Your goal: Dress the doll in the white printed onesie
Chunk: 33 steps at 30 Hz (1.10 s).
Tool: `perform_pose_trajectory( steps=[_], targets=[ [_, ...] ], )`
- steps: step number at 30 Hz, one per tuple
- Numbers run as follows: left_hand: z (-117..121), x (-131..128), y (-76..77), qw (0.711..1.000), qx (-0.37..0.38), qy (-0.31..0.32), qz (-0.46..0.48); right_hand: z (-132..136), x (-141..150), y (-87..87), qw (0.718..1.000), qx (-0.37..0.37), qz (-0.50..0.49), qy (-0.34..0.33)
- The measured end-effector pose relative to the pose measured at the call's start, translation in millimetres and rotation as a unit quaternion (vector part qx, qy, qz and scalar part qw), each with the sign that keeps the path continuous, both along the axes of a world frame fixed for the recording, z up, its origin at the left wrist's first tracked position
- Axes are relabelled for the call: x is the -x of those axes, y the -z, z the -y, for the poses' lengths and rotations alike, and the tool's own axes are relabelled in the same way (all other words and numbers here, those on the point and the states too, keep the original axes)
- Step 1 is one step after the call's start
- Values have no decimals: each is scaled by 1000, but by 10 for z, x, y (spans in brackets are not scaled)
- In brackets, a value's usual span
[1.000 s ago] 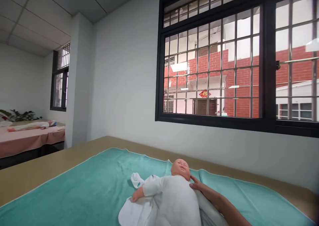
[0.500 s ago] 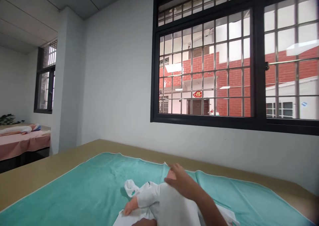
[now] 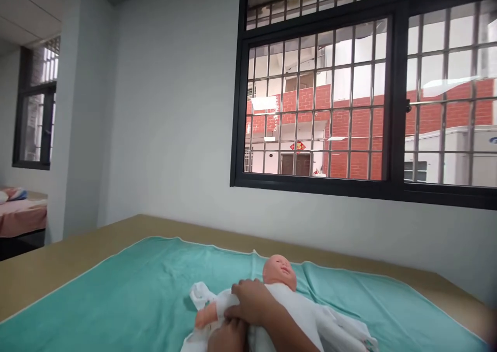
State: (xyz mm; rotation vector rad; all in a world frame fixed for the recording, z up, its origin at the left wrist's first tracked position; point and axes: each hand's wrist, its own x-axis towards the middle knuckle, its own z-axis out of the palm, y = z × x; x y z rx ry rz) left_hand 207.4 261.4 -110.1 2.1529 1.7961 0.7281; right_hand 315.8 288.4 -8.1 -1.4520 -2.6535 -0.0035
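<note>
A baby doll in a white top lies face up on a teal cloth. Its bare forearm sticks out of the sleeve on the left. My right hand reaches across the doll's chest, fingers bent and closed on the white top near that sleeve. Just below it, my left hand is closed at the same side of the top, its fingertips meeting my right hand. The fabric between my fingers is mostly hidden. A white garment with printed spots lies spread under the doll.
The cloth covers a tan table against a white wall. Above stands a barred window with a dark frame. A pillar rises at the left, and beyond it is another table with a pink cover.
My right hand has moved from the doll's head down and left to its chest and sleeve, uncovering the face. My left hand has come up further into view. The view has shifted slightly right.
</note>
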Motion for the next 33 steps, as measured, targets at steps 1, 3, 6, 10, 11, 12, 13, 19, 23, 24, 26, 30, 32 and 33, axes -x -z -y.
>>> perform_pose_trajectory(
  steps=[1, 3, 6, 10, 11, 12, 13, 19, 23, 24, 26, 30, 32, 33],
  targets=[
    [35, -8, -13, 1000, 2, -2, -29, 38, -24, -31, 1000, -11, -21, 9],
    [94, -3, -90, 997, -4, -8, -75, 109, -70, -97, 998, -29, -55, 28],
    [179, 64, -243, 995, -42, -41, -84, 175, -129, -156, 995, -43, -84, 44],
    [231, 253, -337, 984, -94, -124, -84, 180, -158, -149, 990, -53, -119, 48],
    [220, 313, -336, 983, -92, -138, -83, 177, -158, -148, 990, -54, -125, 48],
    [201, 374, -332, 983, -84, -143, -74, 177, -159, -152, 989, -52, -128, 47],
    [175, 434, -325, 986, -76, -138, -55, 181, -162, -165, 989, -49, -131, 47],
    [44, 652, -350, 987, -92, -64, 119, 324, -272, -449, 988, -36, -145, 48],
    [28, 658, -391, 958, -141, -69, 240, 453, -351, -621, 993, 27, -95, 69],
    [30, 655, -400, 949, -143, -67, 271, 470, -357, -633, 994, 42, -77, 72],
    [44, 651, -426, 933, -112, -72, 335, 474, -357, -620, 995, 44, -45, 76],
    [128, 673, -538, 840, 13, -60, 538, 400, -342, -524, 996, 8, 13, 87],
    [181, 681, -620, 755, 88, -25, 649, 358, -337, -480, 996, -1, 29, 89],
    [205, 675, -659, 719, 119, -7, 684, 344, -331, -464, 995, -4, 32, 89]
  ],
)
